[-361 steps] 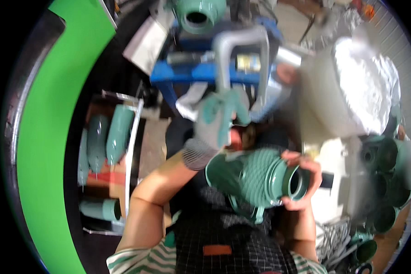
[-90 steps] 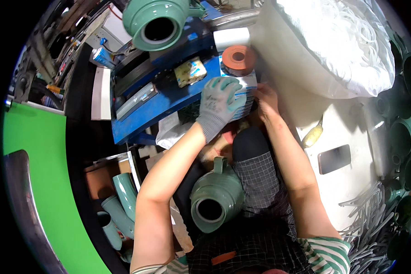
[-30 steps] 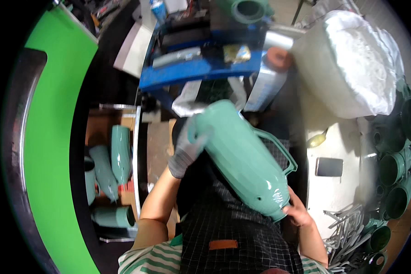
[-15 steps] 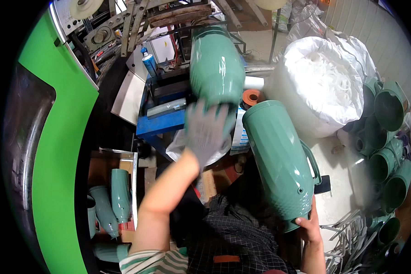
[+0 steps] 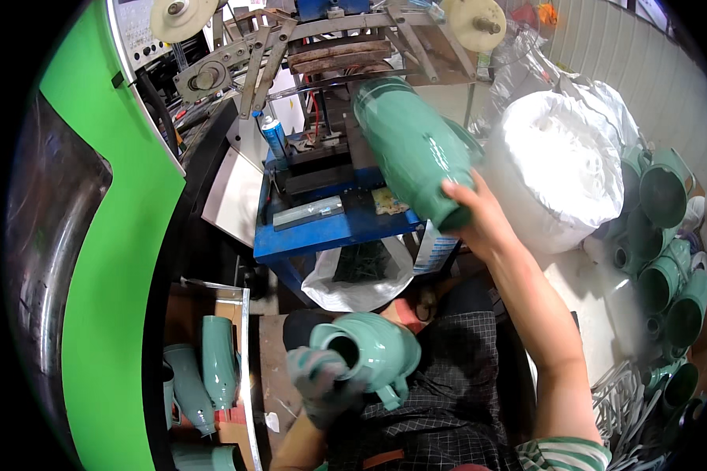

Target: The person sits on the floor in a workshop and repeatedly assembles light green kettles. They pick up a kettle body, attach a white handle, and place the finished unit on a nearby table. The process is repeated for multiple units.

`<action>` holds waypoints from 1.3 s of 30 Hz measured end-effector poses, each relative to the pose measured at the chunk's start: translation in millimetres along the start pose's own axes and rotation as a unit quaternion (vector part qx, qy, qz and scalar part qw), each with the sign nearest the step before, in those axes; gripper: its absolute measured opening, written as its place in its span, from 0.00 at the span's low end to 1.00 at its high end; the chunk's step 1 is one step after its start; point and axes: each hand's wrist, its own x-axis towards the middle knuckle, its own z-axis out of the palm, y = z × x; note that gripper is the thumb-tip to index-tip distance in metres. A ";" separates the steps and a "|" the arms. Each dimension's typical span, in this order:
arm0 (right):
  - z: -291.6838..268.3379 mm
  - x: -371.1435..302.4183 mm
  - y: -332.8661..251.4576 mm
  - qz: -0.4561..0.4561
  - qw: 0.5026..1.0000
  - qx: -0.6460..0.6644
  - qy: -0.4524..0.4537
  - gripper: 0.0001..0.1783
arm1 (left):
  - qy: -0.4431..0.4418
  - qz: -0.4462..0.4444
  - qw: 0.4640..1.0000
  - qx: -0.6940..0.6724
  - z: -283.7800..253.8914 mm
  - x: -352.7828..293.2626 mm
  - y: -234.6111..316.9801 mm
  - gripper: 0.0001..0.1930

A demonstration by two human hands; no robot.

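My right hand (image 5: 481, 213), bare, grips a glossy green flask shell (image 5: 412, 145) by its narrow neck. That shell tilts over the right part of the blue workbench (image 5: 322, 242), its wide end reaching up to the machine arms and its handle on the right side. Down at my lap, my gloved left hand (image 5: 322, 385) is closed at the open neck of a second green flask shell (image 5: 385, 353). The dark mouth of this one faces left, and its handle points toward me. Part of the glove is blurred.
A box (image 5: 247, 377) with several green shells stands at left, beside a green machine panel (image 5: 94, 259). A white bag (image 5: 353, 286) hangs below the bench. To the right are a lined white bin (image 5: 534, 196), stacked shells (image 5: 668, 188) and pale handles (image 5: 624, 404). A spray can (image 5: 275, 137) stands on the bench.
My left hand has come back from the machine to my lap with the shell it was at. My right hand has carried its shell from the right side up and forward to the machine.
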 end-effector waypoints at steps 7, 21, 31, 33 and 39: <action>33.5 176.8 4.6 0.059 0.989 0.138 0.011 0.35 | -0.150 0.020 0.988 -0.021 21.4 -25.7 -2.5 0.21; 12.7 77.3 75.2 -0.023 0.996 0.054 0.063 0.40 | -0.218 0.082 0.971 -0.057 40.7 -19.6 18.6 0.16; -298.3 -320.5 87.1 0.002 0.498 -0.610 0.617 0.22 | -0.251 0.166 0.946 -0.120 42.9 9.3 33.2 0.24; -355.6 -378.6 63.4 0.162 0.286 -0.690 0.645 0.35 | -0.243 0.175 0.947 -0.116 48.0 9.9 37.0 0.24; -430.6 -451.7 50.3 0.160 0.502 -0.462 0.714 0.17 | -0.282 0.156 0.941 -0.107 46.1 0.3 39.4 0.26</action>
